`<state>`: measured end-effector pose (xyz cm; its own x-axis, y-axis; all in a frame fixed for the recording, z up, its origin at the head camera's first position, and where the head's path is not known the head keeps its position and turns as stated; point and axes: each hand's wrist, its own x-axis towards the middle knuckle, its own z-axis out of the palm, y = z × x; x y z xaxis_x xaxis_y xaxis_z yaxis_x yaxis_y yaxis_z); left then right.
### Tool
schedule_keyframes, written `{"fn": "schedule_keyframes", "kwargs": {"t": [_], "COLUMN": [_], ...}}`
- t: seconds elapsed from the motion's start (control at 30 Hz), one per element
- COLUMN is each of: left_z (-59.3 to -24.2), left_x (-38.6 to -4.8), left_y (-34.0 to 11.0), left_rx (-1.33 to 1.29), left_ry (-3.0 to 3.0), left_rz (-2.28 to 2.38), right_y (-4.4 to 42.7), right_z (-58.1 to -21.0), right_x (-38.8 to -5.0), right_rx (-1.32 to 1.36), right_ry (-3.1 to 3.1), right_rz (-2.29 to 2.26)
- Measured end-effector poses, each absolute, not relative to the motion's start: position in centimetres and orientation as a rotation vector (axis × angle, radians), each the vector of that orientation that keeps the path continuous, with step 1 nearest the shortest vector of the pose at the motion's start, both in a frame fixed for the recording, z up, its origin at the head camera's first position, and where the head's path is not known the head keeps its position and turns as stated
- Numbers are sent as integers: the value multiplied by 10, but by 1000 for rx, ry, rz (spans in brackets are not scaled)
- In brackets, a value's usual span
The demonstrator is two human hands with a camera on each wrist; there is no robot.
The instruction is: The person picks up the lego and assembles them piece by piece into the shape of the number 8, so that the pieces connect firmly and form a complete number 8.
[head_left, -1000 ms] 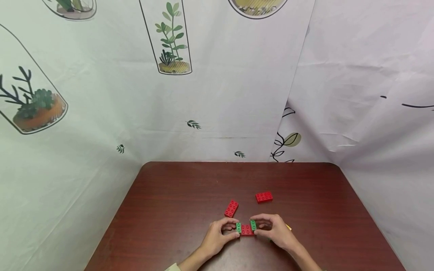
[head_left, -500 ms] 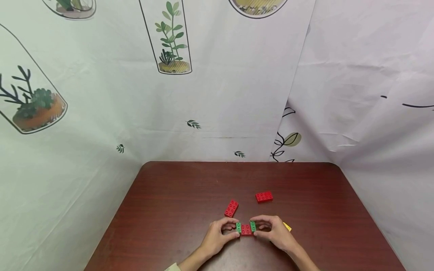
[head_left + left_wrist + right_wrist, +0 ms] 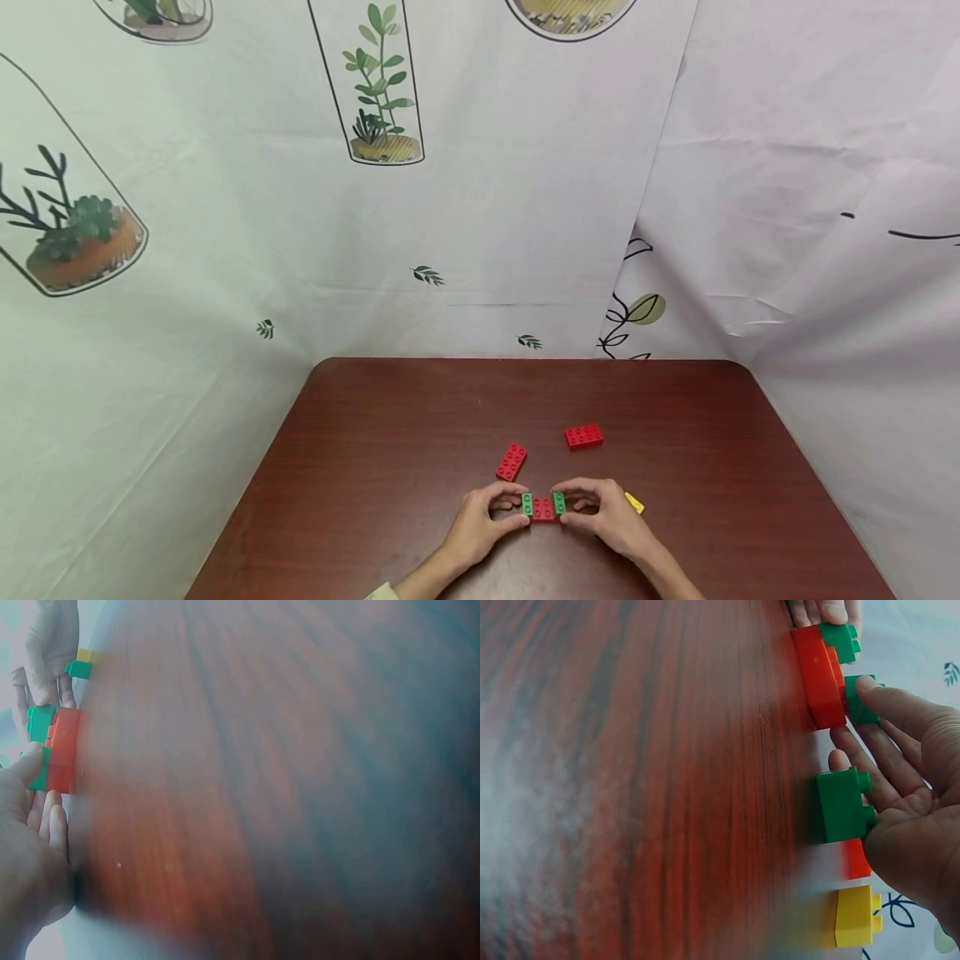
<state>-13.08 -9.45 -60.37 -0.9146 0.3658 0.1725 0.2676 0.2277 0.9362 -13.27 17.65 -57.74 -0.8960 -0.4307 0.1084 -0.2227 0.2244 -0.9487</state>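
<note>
one green brick [image 3: 861, 711]; part-hidden by right hand [image 3: 924, 817]

On my head cam there's a dark reddish-brown wood-grain table [image 3: 405, 417] with rounded far corners, walled in at the back and both sides by pale, wrinkly sheeting [image 3: 495, 208]. It's printed with plants in jars [image 3: 386, 148], little leaf sprigs [image 3: 428, 276] and a black-outlined vine [image 3: 647, 309] toward the right, and looks greenish on my left, kinda lilac on my right. The table shines whitish in my right wrist view.
</note>
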Motion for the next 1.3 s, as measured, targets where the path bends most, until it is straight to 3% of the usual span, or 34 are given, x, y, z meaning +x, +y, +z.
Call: {"fn": "schedule_keyframes", "kwargs": {"t": [1.3], "left_z": [-605], "left_x": [-130], "left_y": [-94], "left_rx": [612], "left_ry": [2405], "left_rz": [1790], "right_y": [172], "right_z": [-585], "right_x": [-134], "right_rx": [-794], "right_ry": [2503], "right_rz": [-1719]}}
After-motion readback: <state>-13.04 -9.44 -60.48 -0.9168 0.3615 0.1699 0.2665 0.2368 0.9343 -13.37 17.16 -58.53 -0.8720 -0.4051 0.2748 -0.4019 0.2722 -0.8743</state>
